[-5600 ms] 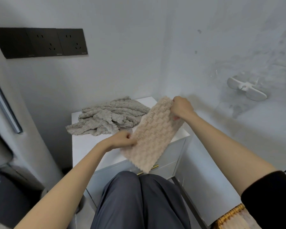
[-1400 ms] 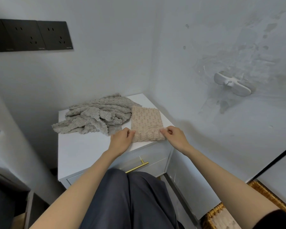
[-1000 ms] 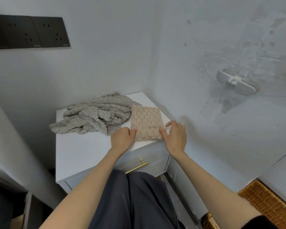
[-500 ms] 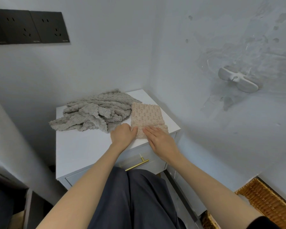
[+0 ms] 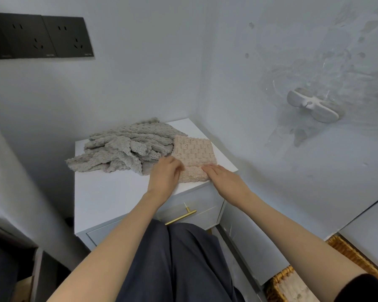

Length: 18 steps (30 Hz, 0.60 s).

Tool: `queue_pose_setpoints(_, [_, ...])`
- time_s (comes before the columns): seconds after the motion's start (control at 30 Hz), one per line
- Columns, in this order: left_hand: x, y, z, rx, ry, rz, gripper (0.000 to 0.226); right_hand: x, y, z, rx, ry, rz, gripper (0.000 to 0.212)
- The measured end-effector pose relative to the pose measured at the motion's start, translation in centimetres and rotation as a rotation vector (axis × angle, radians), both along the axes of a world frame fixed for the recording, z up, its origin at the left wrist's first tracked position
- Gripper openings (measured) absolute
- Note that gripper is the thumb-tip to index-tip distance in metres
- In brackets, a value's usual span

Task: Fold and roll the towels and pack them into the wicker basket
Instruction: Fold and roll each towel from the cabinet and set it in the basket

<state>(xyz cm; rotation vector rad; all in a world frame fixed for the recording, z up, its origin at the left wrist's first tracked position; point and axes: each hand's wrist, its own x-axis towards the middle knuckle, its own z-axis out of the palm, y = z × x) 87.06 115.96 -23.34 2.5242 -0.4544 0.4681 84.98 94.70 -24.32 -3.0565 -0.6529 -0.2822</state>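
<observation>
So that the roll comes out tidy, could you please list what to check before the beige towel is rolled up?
Beige towel folded, flat on the cabinet top: ok.
Left hand grips its near edge: ok.
Right hand presses flat on that edge: ok.
Grey towels clear of it: not ok, they touch its left side.
Wicker basket has room: cannot tell, only a corner shows.

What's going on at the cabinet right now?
A person is working the folded beige towel on the white cabinet, apparently starting to roll its near edge. The left hand grips that edge; the right hand presses flat beside it. A heap of grey towels lies alongside, unfolded. The wicker basket sits on the floor at right.
</observation>
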Motion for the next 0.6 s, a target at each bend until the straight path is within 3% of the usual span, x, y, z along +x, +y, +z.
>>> queue_pose_setpoints(0.17, [-0.3, 1.0, -0.7, -0.043, 0.043, -0.122, 0.027, 0.5, 0.0, 0.3, 0.191, 0.117, -0.065, 0.041])
queue_pose_setpoints(0.3, [-0.2, 1.6, -0.9, 0.161, 0.105, -0.118, 0.047, 0.7, -0.5, 0.3, 0.372, 0.144, -0.088, 0.037])
queue_pose_setpoints(0.43, [-0.1, 1.2, -0.6, 0.160, 0.115, -0.059, 0.039, 0.7, -0.3, 0.7, 0.493, 0.122, -0.099, 0.035])
queue_pose_setpoints(0.6, [0.1, 1.4, -0.2, -0.014, 0.239, -0.007, 0.027, 0.8, -0.5, 2.2, 0.750, 0.224, -0.174, 0.010])
